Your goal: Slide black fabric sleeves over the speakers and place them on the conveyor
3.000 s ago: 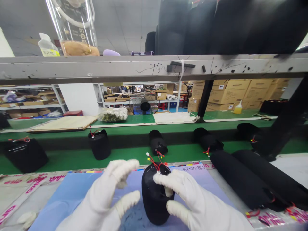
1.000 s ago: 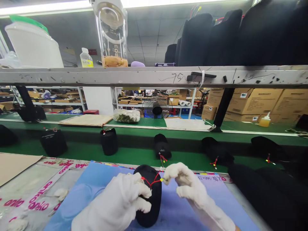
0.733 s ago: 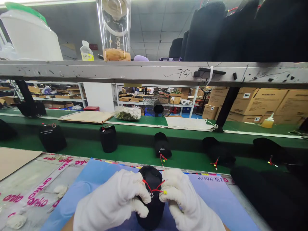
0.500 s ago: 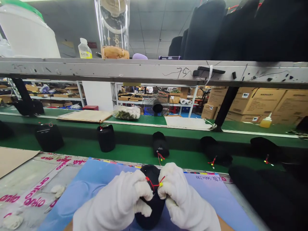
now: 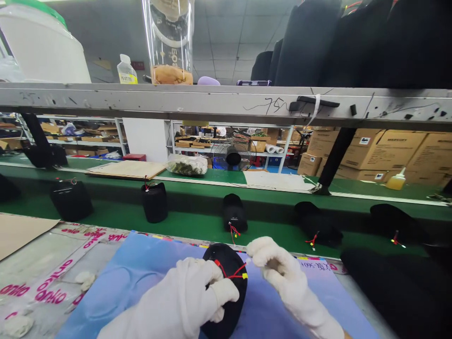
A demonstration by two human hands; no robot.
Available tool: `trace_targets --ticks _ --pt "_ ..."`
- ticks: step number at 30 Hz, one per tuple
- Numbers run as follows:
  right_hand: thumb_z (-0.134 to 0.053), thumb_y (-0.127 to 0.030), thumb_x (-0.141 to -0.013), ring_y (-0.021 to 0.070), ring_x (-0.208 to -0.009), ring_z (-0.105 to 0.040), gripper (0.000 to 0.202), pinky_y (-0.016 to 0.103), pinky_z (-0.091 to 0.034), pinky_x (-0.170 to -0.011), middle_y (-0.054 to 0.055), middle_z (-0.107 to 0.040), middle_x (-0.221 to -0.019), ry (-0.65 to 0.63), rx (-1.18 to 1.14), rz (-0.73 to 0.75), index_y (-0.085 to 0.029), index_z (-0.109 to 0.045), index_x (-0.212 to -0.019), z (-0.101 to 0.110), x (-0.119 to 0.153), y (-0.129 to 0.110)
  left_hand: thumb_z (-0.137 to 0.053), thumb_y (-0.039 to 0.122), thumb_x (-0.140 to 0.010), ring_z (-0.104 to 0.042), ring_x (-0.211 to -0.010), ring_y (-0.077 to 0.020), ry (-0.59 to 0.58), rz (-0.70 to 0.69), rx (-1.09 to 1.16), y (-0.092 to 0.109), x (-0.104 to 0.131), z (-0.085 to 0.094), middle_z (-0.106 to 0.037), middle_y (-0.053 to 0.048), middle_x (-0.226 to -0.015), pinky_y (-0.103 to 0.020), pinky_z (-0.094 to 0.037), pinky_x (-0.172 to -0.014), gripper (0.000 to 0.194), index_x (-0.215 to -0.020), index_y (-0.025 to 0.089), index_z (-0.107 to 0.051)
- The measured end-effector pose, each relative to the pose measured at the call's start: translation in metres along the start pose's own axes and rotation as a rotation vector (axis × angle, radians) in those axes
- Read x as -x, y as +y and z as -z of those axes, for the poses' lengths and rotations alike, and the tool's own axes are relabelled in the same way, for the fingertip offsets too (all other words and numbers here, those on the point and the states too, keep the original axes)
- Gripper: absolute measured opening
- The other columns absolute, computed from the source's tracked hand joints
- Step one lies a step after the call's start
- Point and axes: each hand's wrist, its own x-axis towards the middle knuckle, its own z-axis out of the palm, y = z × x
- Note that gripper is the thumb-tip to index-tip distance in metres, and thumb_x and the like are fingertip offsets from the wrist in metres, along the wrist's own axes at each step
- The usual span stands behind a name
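Note:
Both my hands wear white gloves. My left hand (image 5: 190, 296) grips a black fabric-covered cylinder (image 5: 229, 268) that lies tilted on a blue mat (image 5: 141, 273). Thin red wires (image 5: 226, 272) with a yellow tip come out of its top end. My right hand (image 5: 278, 268) is closed just to the right of the cylinder, fingertips pinched near the wire ends; what it pinches is too small to tell.
Several more black cylinders (image 5: 154, 202) stand or lie on the green conveyor belt (image 5: 197, 226) beyond the mat. Long black rolls (image 5: 395, 287) lie at right. A grey shelf rail (image 5: 212, 101) overhead carries a glass jar (image 5: 172, 42) and a small bottle (image 5: 126, 73). Cardboard (image 5: 17, 230) lies at left.
My right hand drew away from the cylinder's top to the right, after both hands had closed together over the wires. The left hand kept its grip on the cylinder.

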Motion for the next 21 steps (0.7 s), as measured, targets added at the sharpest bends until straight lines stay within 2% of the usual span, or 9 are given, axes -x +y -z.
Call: trace_targets --ticks 2,4,7,11,14,16,19,21 --pt "-0.038 -0.001 -0.082 0.0146 -0.089 -0.054 0.032 0.029 -0.045 -0.079 0.001 -0.056 -0.093 -0.095 0.186 0.099 -0.025 -0.054 -0.096 -0.002 -0.001 -0.002 -0.052 -0.002 -0.063 -0.047 -0.057 -0.0146 -0.062 -0.015 0.034 0.0 -0.001 0.002 -0.059 0.006 -0.077 -0.027 -0.02 -0.051 0.046 -0.097 0.029 -0.053" --pt "-0.038 -0.003 -0.08 0.015 -0.082 -0.05 0.025 0.031 -0.041 -0.075 0.0 -0.055 -0.085 -0.179 0.364 0.254 -0.022 -0.05 -0.089 -0.008 -0.007 -0.004 -0.055 -0.003 -0.064 -0.047 -0.056 -0.0144 -0.104 -0.036 0.049 0.001 -0.002 0.002 -0.058 0.007 -0.075 -0.028 -0.018 -0.05 0.044 -0.095 0.028 -0.053" --pt "-0.039 -0.006 -0.073 0.0159 -0.074 -0.042 0.015 0.032 -0.033 -0.071 -0.001 -0.05 -0.074 -0.262 0.531 0.398 -0.02 -0.04 -0.077 -0.017 -0.021 -0.004 -0.054 -0.002 -0.065 -0.048 -0.058 -0.0157 -0.052 -0.014 0.03 0.002 -0.002 -0.002 -0.058 0.006 -0.076 -0.028 -0.02 -0.052 0.043 -0.095 0.028 -0.054" --pt "-0.039 -0.007 -0.073 0.0163 -0.073 -0.04 0.013 0.03 -0.03 -0.067 0.0 -0.05 -0.072 -0.315 0.563 0.416 -0.02 -0.039 -0.076 -0.02 -0.03 -0.006 -0.048 -0.003 -0.07 -0.05 -0.063 -0.0159 0.036 -0.005 0.022 0.001 0.0 -0.007 -0.059 0.004 -0.077 -0.029 -0.024 -0.056 0.04 -0.097 0.026 -0.055" --pt "-0.038 -0.004 -0.081 0.0137 -0.074 -0.044 0.017 0.028 -0.036 -0.069 -0.001 -0.05 -0.077 -0.27 0.437 0.275 -0.02 -0.043 -0.079 -0.016 -0.026 -0.007 -0.044 -0.005 -0.07 -0.048 -0.062 -0.0147 0.064 -0.016 0.053 0.0 0.002 -0.007 -0.058 0.005 -0.074 -0.028 -0.025 -0.056 0.038 -0.092 0.025 -0.054" --pt "-0.038 -0.005 -0.086 0.012 -0.079 -0.049 0.017 0.026 -0.042 -0.073 -0.001 -0.051 -0.086 -0.194 0.317 0.107 -0.021 -0.042 -0.083 -0.011 -0.021 -0.007 -0.043 -0.005 -0.068 -0.046 -0.06 -0.0145 0.068 -0.015 0.07 -0.001 0.003 -0.006 -0.057 0.006 -0.073 -0.028 -0.026 -0.056 0.038 -0.089 0.025 -0.053" --pt "-0.05 -0.021 -0.089 0.0136 -0.087 -0.052 0.008 0.028 -0.046 -0.078 0.002 -0.05 -0.098 -0.073 0.136 -0.193 -0.022 -0.045 -0.096 -0.003 -0.02 -0.011 -0.043 -0.005 -0.068 -0.048 -0.062 -0.0148 0.077 -0.02 0.053 -0.001 0.005 -0.005 -0.056 0.005 -0.073 -0.028 -0.027 -0.058 0.039 -0.091 0.025 -0.054" --pt "-0.055 -0.036 -0.09 0.014 -0.082 -0.052 0.021 0.028 -0.045 -0.075 0.002 -0.053 -0.093 -0.055 0.098 -0.44 -0.021 -0.052 -0.105 0.0 -0.025 -0.017 -0.044 -0.006 -0.067 -0.051 -0.065 -0.0149 0.074 -0.031 0.043 -0.002 0.005 -0.001 -0.058 0.005 -0.075 -0.028 -0.029 -0.059 0.041 -0.092 0.024 -0.054"
